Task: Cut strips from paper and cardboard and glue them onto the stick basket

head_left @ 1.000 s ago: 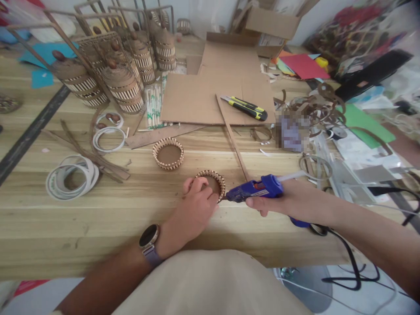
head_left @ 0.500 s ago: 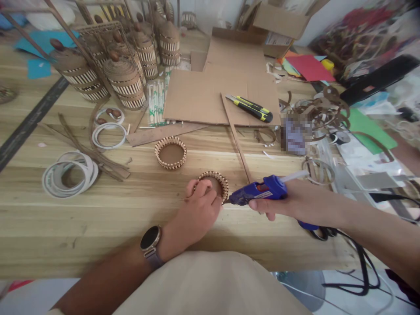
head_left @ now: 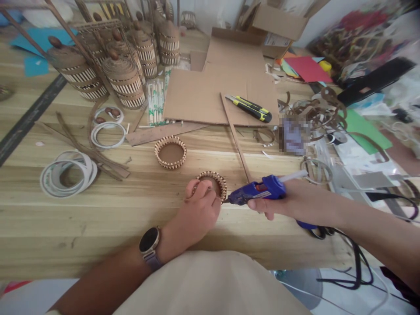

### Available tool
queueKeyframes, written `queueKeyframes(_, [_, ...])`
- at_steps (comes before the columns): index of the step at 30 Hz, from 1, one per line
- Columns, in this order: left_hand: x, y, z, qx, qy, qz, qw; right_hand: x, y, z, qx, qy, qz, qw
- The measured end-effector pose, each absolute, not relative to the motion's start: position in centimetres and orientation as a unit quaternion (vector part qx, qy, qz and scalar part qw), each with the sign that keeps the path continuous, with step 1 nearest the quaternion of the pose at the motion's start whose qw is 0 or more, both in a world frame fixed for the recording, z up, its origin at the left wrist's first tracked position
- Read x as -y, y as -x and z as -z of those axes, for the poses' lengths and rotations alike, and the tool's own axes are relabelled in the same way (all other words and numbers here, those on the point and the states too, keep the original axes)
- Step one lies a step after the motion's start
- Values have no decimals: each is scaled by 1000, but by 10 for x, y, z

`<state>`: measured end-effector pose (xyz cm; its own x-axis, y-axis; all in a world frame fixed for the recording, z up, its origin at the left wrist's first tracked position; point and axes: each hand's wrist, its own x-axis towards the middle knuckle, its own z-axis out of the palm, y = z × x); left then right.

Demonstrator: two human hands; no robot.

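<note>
My left hand (head_left: 201, 212), with a watch on its wrist, has its fingers closed on the near left side of a small round beaded ring (head_left: 223, 186) with a brown base. My right hand (head_left: 288, 201) grips a blue glue gun (head_left: 259, 191) with a white glue stick in its back. The gun's nozzle points left and meets the ring's near right edge, close to my left fingertips. A second ring (head_left: 170, 165) of the same kind lies on the table, up and left of my left hand.
A cutter (head_left: 251, 108) lies on cardboard (head_left: 193, 96). Tape rolls (head_left: 49, 179) and brown strips (head_left: 105, 162) are at left, lidded woven containers (head_left: 123, 81) behind them. At right are curled strips (head_left: 328, 105) and a black cable (head_left: 361, 258).
The view has shifted very slightly. Both hands, the ring and the glue gun hold nearly the same positions.
</note>
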<state>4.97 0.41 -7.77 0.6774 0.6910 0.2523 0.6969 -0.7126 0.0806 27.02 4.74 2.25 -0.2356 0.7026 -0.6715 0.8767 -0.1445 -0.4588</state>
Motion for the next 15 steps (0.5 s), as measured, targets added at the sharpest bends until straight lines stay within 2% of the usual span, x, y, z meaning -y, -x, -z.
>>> queueKeyframes(5, [-6,-49,80,395,905,154,-26,-49,-267,-23,-655,-597,459,68])
queueKeyframes(15, [-7,-49,83,401,902,153,-48,-57,-256,-32,-654,-598,447,121])
